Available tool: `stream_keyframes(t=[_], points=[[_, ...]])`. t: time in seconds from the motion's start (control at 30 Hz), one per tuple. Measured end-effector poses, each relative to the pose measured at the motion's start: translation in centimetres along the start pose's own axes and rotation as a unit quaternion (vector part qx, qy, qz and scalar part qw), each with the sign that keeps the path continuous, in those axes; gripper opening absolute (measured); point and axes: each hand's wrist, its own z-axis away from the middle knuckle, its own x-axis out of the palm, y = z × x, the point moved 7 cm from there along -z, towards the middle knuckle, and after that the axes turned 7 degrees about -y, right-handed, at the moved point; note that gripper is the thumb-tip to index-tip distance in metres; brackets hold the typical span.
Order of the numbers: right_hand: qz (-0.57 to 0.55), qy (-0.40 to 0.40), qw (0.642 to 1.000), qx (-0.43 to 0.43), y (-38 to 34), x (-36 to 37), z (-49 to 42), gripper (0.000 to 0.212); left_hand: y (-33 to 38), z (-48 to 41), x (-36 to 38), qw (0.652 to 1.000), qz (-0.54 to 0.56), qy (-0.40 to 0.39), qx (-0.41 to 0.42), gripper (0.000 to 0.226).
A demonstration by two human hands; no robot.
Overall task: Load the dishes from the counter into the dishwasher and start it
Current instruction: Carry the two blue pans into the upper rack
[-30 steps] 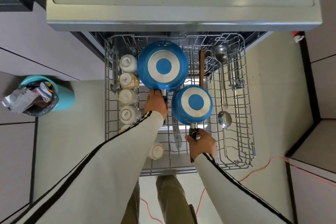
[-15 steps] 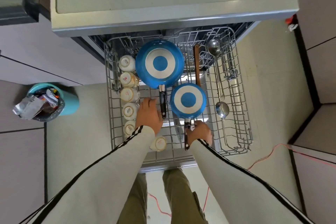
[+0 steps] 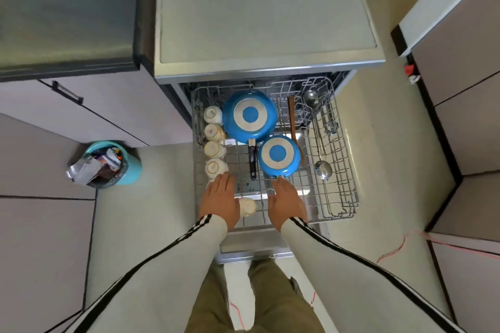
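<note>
The dishwasher's wire rack (image 3: 349, 197) is pulled out below me. A large blue pan (image 3: 250, 116) lies upside down at its back, and a smaller blue pan (image 3: 278, 154) lies upside down just in front of it. Several white cups (image 3: 213, 149) line the rack's left side, and one cup (image 3: 247, 207) lies between my hands. Two metal ladles (image 3: 323, 170) and a wooden utensil (image 3: 292, 121) rest on the right. My left hand (image 3: 220, 199) and my right hand (image 3: 285, 204) hover flat over the rack's front, fingers spread, holding nothing.
The grey dishwasher top (image 3: 259, 8) runs along the back. A teal bin full of wrappers (image 3: 105, 166) stands on the floor at the left. A red cable (image 3: 400, 247) trails across the floor at the right. My legs are beside the open door (image 3: 251, 251).
Both hands have let go of the pan handles and drawn back toward the rack's front edge. The two pans stay upside down in the rack. My view has pulled back.
</note>
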Motion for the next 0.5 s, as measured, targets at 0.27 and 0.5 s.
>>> stream_keyframes(t=[0.27,0.5], points=[[0.066,0.004,0.993,-0.101,-9.7,2.1,2.8,0.051,-7.8,5.4,-4.8,0.999,0.004,0.044,-0.032,0.068],[0.08,0.046,0.986,-0.136,-22.8,6.2,2.9,0.052,-21.9,7.1,-8.7,0.995,0.011,0.078,-0.066,0.067]])
